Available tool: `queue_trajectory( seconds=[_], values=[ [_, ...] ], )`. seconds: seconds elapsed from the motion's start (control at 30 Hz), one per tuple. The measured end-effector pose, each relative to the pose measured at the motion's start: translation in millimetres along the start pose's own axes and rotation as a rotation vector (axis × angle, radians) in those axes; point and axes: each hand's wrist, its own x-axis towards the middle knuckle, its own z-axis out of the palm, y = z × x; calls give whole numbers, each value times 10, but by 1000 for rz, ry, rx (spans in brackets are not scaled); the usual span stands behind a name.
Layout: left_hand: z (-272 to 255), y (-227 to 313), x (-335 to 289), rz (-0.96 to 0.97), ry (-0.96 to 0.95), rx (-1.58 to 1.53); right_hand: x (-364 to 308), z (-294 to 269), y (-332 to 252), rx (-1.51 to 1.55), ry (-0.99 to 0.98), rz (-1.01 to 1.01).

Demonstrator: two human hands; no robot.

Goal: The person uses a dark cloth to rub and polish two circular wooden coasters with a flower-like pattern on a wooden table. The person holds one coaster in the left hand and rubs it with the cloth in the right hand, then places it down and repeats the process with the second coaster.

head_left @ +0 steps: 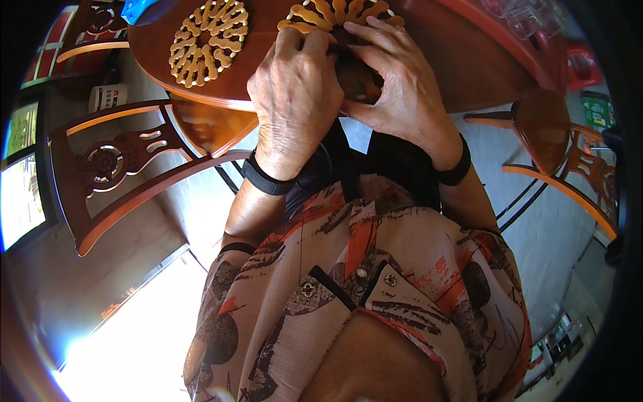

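Note:
At the table's near edge, both hands meet around a dark, rounded, shiny object [360, 75], mostly hidden by fingers, so I cannot tell its kind. My right hand [405, 87] curves around its right side, thumb below and fingers above. My left hand [298, 84] is closed at its left side, fingertips bent in and mostly out of sight. Just beyond the hands lies a round openwork wooden trivet [339, 11], partly cut off by the top of the view. To the left is a similar trivet [209, 41] made of bone-shaped wooden pieces with pale beads.
The reddish-brown table [469, 80] spans the top. Clear glasses [532, 19] stand at its far right, and a blue item [136, 9] at its far left. Carved wooden chairs [127, 151] flank me on both sides. A white bucket [107, 98] stands at left; a red plastic item [583, 67] at right.

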Motion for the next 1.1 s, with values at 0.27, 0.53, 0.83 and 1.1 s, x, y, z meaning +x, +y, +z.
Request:
queue_trajectory(
  seconds=[0.27,0.53,0.83,1.1],
  values=[
    [-460,-110,-560,-93,-96,-116,-37,23,14,-21,-22,27],
    [-388,-87,-251,-45,37,-264,-37,-58,37,-87,82,-51],
    [-74,114,-170,-18,-34,-72,-60,-25,146,-57,-30,1],
    [-214,77,-284,44,-83,-113,-13,-215,100,66,-186,46]
  ],
)
